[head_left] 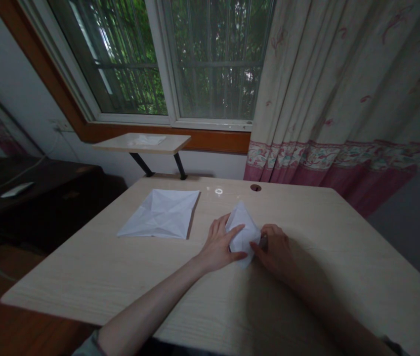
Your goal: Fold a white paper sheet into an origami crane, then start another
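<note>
A white folded paper (243, 226), roughly diamond-shaped with a point facing away from me, is between my two hands over the desk. My left hand (219, 247) grips its left side, thumb and a finger lying across the front face. At the paper's lower right edge, my right hand (274, 249) pinches it, the thumb in front and the other fingers curled behind. To the left lies a larger creased sheet of white paper (161, 215), spread out on the desk and apart from both hands.
The pale wooden desk (95, 277) has a round cable hole (256, 188) near its back edge. A small raised shelf (113, 143) on black legs holds some white paper (148, 140). Behind are a window and a curtain (306, 99). A dark table (58, 185) stands at left.
</note>
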### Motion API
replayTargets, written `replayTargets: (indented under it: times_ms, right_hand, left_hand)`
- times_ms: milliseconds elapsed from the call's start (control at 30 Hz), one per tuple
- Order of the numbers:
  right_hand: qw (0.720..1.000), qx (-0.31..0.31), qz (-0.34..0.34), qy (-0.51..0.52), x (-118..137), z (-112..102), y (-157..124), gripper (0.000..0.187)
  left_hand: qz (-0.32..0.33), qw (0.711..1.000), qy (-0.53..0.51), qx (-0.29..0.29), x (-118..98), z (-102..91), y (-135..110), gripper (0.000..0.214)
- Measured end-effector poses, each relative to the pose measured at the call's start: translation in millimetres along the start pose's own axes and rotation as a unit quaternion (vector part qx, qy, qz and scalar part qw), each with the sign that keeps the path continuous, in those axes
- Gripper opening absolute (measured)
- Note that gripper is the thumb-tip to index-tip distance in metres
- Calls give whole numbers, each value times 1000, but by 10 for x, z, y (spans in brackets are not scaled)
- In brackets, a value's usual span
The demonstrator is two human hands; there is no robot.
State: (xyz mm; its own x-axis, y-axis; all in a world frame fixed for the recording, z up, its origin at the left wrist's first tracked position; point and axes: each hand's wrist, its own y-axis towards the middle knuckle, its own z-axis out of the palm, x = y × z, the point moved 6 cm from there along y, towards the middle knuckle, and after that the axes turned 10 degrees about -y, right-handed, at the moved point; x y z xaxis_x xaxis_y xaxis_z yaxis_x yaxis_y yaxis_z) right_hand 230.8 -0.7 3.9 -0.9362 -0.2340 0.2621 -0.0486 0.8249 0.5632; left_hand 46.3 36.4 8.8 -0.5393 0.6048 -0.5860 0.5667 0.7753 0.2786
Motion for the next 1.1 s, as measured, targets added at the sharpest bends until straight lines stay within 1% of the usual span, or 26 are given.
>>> replayTargets:
  times_ms: [133,233,400,533,600,700,800,933,1100]
  right_hand:
    - [999,-35,3,-34,23,61,-89,25]
    - [998,-58,9,-34,11,106,-136,27]
    - [998,-47,43,15,-57,199,-176,25]
    - [998,-56,26,8,-7,127,-157,22]
    - [999,-50,15,11,36,67,-121,22]
    - [998,-42,20,37,56,-27,-51,24]
    - [997,-41,17,67,35,-76,4,25]
    - [994,-36,-2,106,-10,-39,15,25]
    - [991,-38,-32,127,-10,26,-34,25]
  left_hand:
    - [-3,1000,3,2,-32,-19,3,88]
    - [2,1000,9,-3,-45,-23,0,87]
    - [11,1000,12,-13,-45,-19,-8,86]
    - [8,1000,14,-12,-39,-19,-6,90]
    - [4,1000,14,-10,-35,-19,-5,90]
    - [0,1000,12,-8,-28,-17,-6,89]
    - [-3,1000,11,-5,-16,-9,-6,93]
    - [-5,1000,11,-4,-1,2,-4,100]
    - [-11,1000,-2,-8,11,5,-1,100]
